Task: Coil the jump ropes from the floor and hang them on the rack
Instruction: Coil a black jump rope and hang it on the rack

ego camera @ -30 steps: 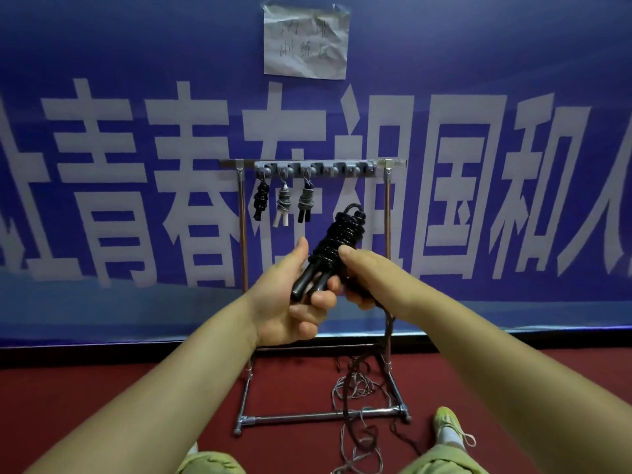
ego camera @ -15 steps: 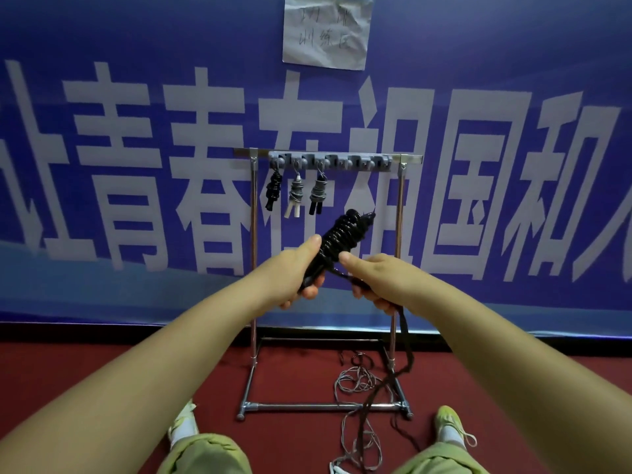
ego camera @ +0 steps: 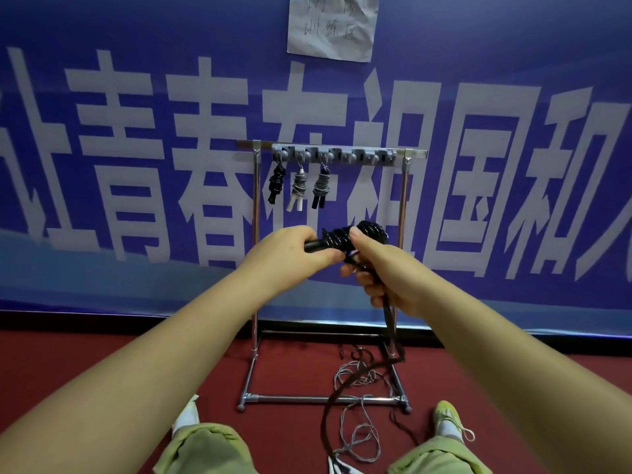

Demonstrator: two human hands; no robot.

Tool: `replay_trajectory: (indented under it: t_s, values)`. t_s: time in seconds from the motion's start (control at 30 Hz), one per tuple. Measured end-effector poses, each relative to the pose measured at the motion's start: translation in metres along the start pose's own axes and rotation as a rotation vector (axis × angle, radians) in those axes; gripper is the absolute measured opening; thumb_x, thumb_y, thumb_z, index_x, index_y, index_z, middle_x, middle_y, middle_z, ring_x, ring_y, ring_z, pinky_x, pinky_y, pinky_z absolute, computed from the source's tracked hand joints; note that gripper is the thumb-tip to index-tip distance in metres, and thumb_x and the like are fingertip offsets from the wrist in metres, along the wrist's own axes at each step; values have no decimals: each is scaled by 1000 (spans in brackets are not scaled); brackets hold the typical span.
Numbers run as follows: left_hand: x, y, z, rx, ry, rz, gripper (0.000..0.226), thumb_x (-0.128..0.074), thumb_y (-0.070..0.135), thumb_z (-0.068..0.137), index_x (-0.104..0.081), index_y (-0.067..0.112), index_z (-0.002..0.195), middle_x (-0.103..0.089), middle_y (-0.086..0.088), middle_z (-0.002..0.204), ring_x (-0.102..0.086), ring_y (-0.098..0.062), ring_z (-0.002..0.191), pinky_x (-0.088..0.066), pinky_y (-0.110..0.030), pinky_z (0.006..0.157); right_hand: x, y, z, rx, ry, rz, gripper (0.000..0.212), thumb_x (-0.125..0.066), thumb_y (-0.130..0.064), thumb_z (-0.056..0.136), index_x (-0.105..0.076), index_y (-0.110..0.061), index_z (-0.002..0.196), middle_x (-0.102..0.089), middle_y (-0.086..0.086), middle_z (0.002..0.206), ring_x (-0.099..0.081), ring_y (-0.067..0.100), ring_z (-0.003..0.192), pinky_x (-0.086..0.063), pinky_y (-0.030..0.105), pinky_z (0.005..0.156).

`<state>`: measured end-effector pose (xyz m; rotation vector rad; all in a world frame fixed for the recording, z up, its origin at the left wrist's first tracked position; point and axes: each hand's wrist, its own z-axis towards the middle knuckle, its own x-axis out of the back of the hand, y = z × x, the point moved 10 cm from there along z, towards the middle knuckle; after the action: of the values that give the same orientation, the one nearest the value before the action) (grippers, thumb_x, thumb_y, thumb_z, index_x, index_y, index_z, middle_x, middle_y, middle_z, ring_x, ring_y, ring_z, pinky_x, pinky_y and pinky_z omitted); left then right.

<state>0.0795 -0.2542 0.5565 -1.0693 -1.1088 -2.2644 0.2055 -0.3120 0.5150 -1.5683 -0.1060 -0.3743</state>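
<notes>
A black jump rope (ego camera: 345, 234) is wound in coils round its own handles and lies nearly level in front of me. My left hand (ego camera: 290, 254) grips the handle end. My right hand (ego camera: 379, 268) holds the coiled end, and the loose black tail (ego camera: 390, 323) runs down through its fingers to the floor. Behind stands the metal rack (ego camera: 256, 234) with a grey hook bar (ego camera: 359, 155). Three coiled ropes hang on the left hooks: a black one (ego camera: 276, 183), a white-handled one (ego camera: 298, 189) and a grey one (ego camera: 321, 188).
A grey rope (ego camera: 355, 374) lies tangled on the red floor at the rack's base bar (ego camera: 321, 399). A blue banner with white characters covers the wall, with a paper note (ego camera: 333, 25) taped on it. My shoes (ego camera: 448, 419) and green trouser legs show at the bottom.
The coiled bundle has tipped from steeply upright to nearly level. My right hand has moved down and round it, drawing the loose tail along. The view has moved closer to the rack.
</notes>
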Motion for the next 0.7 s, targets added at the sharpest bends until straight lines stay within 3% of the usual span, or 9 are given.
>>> replay_trajectory:
  t_s: [0.13,0.23,0.3,0.37,0.43,0.5,0.6,0.7]
  values:
    - [4,10,-4,-16,55,-35,42,-66,62,71,-53,24,80,-57,8,77,-55,-11,72,-42,-32,62,4,-3,1,72,74,84,49,-44,-51,96,-60,-7,81,-29,0,58,-25,12,51,-26,27,52]
    - [-3,12,-4,-12,-21,-106,38,-67,58,74,-58,22,85,-61,5,77,-58,-12,69,-45,-32,62,6,-10,-1,154,100,112,39,-46,-43,98,-57,-9,81,-34,0,57,-26,13,53,-25,29,54]
    - [-13,11,-9,25,-173,-385,34,-63,51,82,-64,19,92,-65,0,79,-61,-13,66,-52,-35,69,9,-14,-3,205,111,59,40,-44,-42,98,-60,-10,79,-38,-1,57,-30,13,53,-29,29,56]
    - [-28,10,-19,131,-401,-739,43,-50,54,87,-67,15,94,-66,-4,78,-60,-14,61,-51,-35,68,9,-17,-5,250,89,37,41,-41,-39,100,-63,-9,84,-41,-2,57,-33,13,54,-32,28,58]
    - [-44,12,-34,239,-640,-999,64,-34,66,84,-66,12,89,-59,-3,67,-52,-13,53,-43,-25,54,5,-23,-9,311,32,60,37,-38,-34,101,-62,-10,85,-43,-4,60,-36,12,55,-36,27,59]
    - [-54,14,-45,311,-789,-1189,70,-29,73,79,-61,11,78,-45,3,54,-37,-8,41,-27,-19,43,-1,-29,-14,359,-20,62,33,-38,-28,102,-58,-14,79,-44,-4,62,-39,11,56,-39,28,61]
    - [-59,16,-48,304,-824,-1237,64,-32,72,77,-55,14,69,-34,7,47,-27,-4,36,-19,-18,40,-4,-32,-17,352,-41,-25,34,-37,-30,102,-57,-18,78,-42,-2,64,-36,12,56,-34,29,58]
    - [-58,10,-42,276,-715,-1088,62,-32,74,73,-52,15,69,-34,7,48,-25,-4,36,-18,-17,39,-1,-28,-14,282,-41,-103,40,-36,-39,101,-60,-13,83,-38,-2,64,-33,12,54,-31,26,53]
